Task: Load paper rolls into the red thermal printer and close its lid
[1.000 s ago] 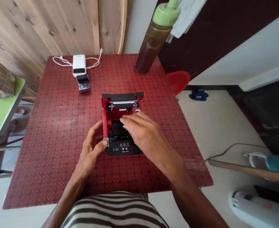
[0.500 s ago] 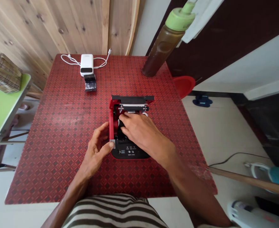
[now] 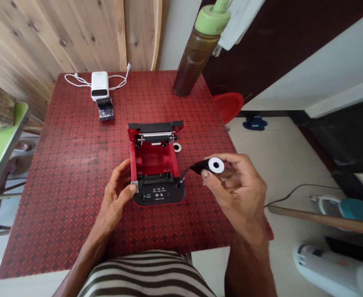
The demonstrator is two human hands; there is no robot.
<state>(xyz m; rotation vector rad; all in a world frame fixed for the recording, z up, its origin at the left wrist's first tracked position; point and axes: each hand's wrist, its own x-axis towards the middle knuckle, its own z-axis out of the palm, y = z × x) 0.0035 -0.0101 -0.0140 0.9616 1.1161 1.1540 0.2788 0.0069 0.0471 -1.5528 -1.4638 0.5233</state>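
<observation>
Dark diamonds cover the red tabletop [image 3: 76, 173], near whose middle stands a small printer [image 3: 155, 161] of smooth red and black plastic, its lid tipped up at the back so that the hollow red bay inside is bare. Clear of that bay, to the right of the printer and above the table, is a roll [image 3: 216, 165] of thin, shiny black film on a white core (its round end faces the camera, with a dark hole in the middle); a loose strip trails from it toward the printer's front right corner, though I cannot tell whether it touches. The right hand [image 3: 241, 185] holds this roll pinched between thumb and fingers. The left hand [image 3: 116, 194] is spread wide around the printer's left side, thumb on the grey front corner. Just beside the printer's right wall is a white ring [image 3: 176, 147] with a dark centre. Farther back, a glossy white box [image 3: 100, 84] with rounded corners rests among loops of white cable [image 3: 119, 81], a curled black piece [image 3: 106, 110] at its front. A tall brown bottle [image 3: 192, 62] with a pale green cap stands at the far right corner. Beyond rise knotted wooden boards [image 3: 76, 33]; to the right, blue slippers [image 3: 254, 123] lie on the pale floor [image 3: 261, 165].
</observation>
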